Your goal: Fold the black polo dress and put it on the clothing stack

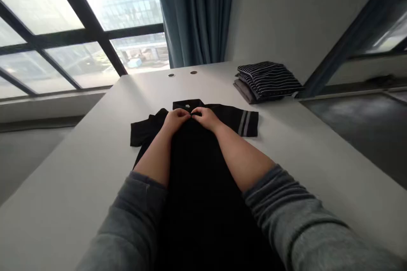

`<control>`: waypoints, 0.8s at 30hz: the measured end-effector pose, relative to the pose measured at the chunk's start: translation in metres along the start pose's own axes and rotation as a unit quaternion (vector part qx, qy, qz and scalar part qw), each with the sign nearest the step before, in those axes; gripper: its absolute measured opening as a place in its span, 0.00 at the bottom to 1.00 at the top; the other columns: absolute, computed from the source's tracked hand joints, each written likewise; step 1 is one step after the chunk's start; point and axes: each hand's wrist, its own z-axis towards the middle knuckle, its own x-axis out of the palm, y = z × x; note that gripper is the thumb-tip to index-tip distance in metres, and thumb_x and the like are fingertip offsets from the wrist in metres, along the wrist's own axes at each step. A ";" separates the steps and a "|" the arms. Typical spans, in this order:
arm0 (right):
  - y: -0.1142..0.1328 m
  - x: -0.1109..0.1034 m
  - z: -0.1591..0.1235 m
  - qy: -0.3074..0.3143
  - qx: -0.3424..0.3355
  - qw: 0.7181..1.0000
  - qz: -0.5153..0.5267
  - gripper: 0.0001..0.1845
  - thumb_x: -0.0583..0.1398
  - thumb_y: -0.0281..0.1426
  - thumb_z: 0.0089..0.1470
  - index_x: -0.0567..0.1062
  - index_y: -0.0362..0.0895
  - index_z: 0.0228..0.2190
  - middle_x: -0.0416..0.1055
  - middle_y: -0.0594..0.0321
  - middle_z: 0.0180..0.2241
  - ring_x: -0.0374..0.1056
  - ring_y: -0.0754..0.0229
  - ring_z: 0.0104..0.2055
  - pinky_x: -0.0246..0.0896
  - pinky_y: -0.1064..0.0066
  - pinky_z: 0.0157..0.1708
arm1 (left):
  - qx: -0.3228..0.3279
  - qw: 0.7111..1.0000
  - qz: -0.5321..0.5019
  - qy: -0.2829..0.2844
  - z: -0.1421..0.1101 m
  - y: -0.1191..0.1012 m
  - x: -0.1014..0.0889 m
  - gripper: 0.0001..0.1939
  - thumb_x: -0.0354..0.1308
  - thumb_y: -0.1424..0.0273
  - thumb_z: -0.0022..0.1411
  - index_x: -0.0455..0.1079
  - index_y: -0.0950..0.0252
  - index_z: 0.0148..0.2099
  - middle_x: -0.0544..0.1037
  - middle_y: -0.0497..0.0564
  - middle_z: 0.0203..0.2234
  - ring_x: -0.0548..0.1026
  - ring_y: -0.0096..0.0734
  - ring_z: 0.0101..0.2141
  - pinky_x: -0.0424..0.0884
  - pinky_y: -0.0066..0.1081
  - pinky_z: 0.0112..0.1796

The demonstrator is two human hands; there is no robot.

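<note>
A black short-sleeved polo shirt [197, 186] lies spread on the white table, its collar at the far end and its body reaching toward me. Two grey stripes cross the sleeve on the right. Just below the collar, my left hand [177, 119] pinches the front of the shirt. Close beside it, my right hand [205, 117] is also closed in a pinch on the front at the neck opening. The fingertips of both hands nearly meet, and the small piece between them is too dark to make out.
A stack of folded clothes [267, 80], black with white stripes on top and grey beneath, sits at the table's far right. Two round cable holes [171, 75] are near the back edge of the white table [79, 178]. Behind stand a blue curtain [197, 12] and large windows.
</note>
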 end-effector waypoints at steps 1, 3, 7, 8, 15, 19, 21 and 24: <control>-0.001 0.000 0.001 0.003 -0.002 1.000 0.003 0.13 0.63 0.31 0.59 0.83 0.43 0.45 0.80 0.62 0.45 0.74 0.61 0.48 0.66 0.70 0.56 | -0.001 1.000 -0.012 -0.005 0.000 0.001 0.000 0.09 0.67 0.62 0.56 0.78 0.62 0.35 0.79 0.48 0.29 0.72 0.32 0.31 0.66 0.34 0.36; -0.003 -0.001 0.002 0.009 -0.001 1.000 0.012 0.13 0.62 0.31 0.59 0.83 0.43 0.45 0.80 0.62 0.45 0.74 0.61 0.48 0.67 0.70 0.57 | 0.001 0.999 -0.037 -0.011 0.000 0.002 -0.001 0.10 0.68 0.63 0.55 0.76 0.62 0.36 0.78 0.47 0.28 0.72 0.31 0.30 0.66 0.32 0.35; -0.005 -0.001 0.002 0.017 0.023 0.999 0.041 0.14 0.62 0.32 0.59 0.83 0.42 0.45 0.80 0.60 0.44 0.74 0.63 0.44 0.68 0.70 0.54 | 0.019 0.995 -0.095 -0.009 0.000 0.003 0.000 0.13 0.69 0.66 0.53 0.71 0.61 0.39 0.76 0.44 0.27 0.71 0.28 0.29 0.66 0.30 0.34; -0.005 -0.001 0.002 0.018 0.028 0.998 0.046 0.14 0.63 0.32 0.59 0.83 0.42 0.44 0.80 0.60 0.44 0.74 0.63 0.43 0.68 0.70 0.54 | 0.030 0.995 -0.097 -0.001 0.001 0.003 0.000 0.13 0.68 0.67 0.53 0.70 0.61 0.39 0.76 0.44 0.28 0.71 0.28 0.29 0.67 0.30 0.34; -0.011 -0.002 0.003 0.003 0.036 0.997 0.074 0.13 0.66 0.33 0.54 0.82 0.41 0.40 0.79 0.62 0.40 0.72 0.64 0.41 0.66 0.71 0.49 | 0.078 0.993 -0.069 0.055 0.001 0.004 -0.004 0.07 0.65 0.68 0.55 0.71 0.62 0.36 0.73 0.45 0.27 0.69 0.28 0.28 0.64 0.30 0.32; -0.008 -0.002 0.003 -0.129 0.012 0.991 0.015 0.15 0.71 0.33 0.46 0.78 0.41 0.37 0.75 0.61 0.41 0.68 0.63 0.43 0.65 0.70 0.49 | 0.073 0.992 -0.094 0.035 0.002 0.008 0.000 0.08 0.65 0.68 0.55 0.71 0.61 0.37 0.75 0.45 0.29 0.70 0.28 0.29 0.65 0.30 0.33; -0.003 -0.002 0.002 -0.168 -0.020 0.985 -0.044 0.11 0.70 0.35 0.49 0.77 0.41 0.31 0.74 0.60 0.38 0.67 0.62 0.42 0.63 0.69 0.49 | 0.057 0.992 -0.109 0.010 0.003 0.010 0.004 0.08 0.65 0.68 0.55 0.69 0.61 0.36 0.75 0.45 0.29 0.70 0.28 0.29 0.65 0.30 0.34; 0.001 0.000 0.000 -0.094 -0.029 0.994 -0.052 0.12 0.66 0.38 0.56 0.79 0.42 0.28 0.75 0.61 0.32 0.67 0.64 0.36 0.60 0.71 0.43 | 0.023 0.991 -0.128 -0.028 0.006 0.012 0.008 0.09 0.67 0.68 0.54 0.69 0.62 0.35 0.73 0.44 0.27 0.69 0.26 0.28 0.64 0.29 0.33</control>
